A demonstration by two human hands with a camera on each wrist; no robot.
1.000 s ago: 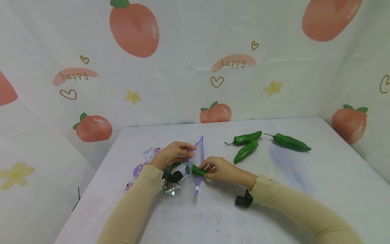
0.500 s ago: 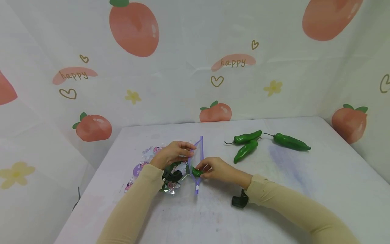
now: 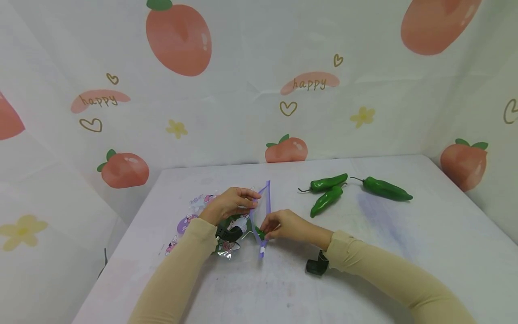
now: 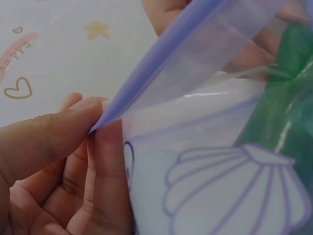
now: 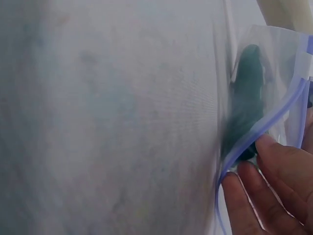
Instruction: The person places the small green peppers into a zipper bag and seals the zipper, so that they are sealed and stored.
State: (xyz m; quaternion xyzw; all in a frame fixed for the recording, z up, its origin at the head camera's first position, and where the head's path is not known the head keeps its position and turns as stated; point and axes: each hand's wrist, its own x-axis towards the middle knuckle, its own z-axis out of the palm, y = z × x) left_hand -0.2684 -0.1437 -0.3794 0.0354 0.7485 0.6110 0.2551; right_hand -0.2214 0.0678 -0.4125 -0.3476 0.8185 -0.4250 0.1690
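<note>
A clear zip bag (image 3: 238,222) with cartoon prints and a purple zip strip (image 3: 265,198) lies on the white table (image 3: 364,252). My left hand (image 3: 243,201) pinches the zip strip (image 4: 161,73) between thumb (image 4: 54,132) and fingers, lifting the bag's mouth. My right hand (image 3: 272,226) holds the end of a green pepper (image 3: 259,232) at the mouth. Most of the pepper (image 5: 247,107) lies inside the bag, with my fingertips (image 5: 274,156) at its end. The pepper (image 4: 288,122) shows green through the plastic.
Three more green peppers lie to the right on the table: two (image 3: 325,182) (image 3: 325,200) close together and one (image 3: 386,189) farther right. A peach-print cloth (image 3: 251,90) backs the table. Bare table stretches along the near side and the right.
My right hand has moved left with the pepper, sliding it deeper into the bag until only its end shows. My left hand keeps the zip strip lifted in the same place.
</note>
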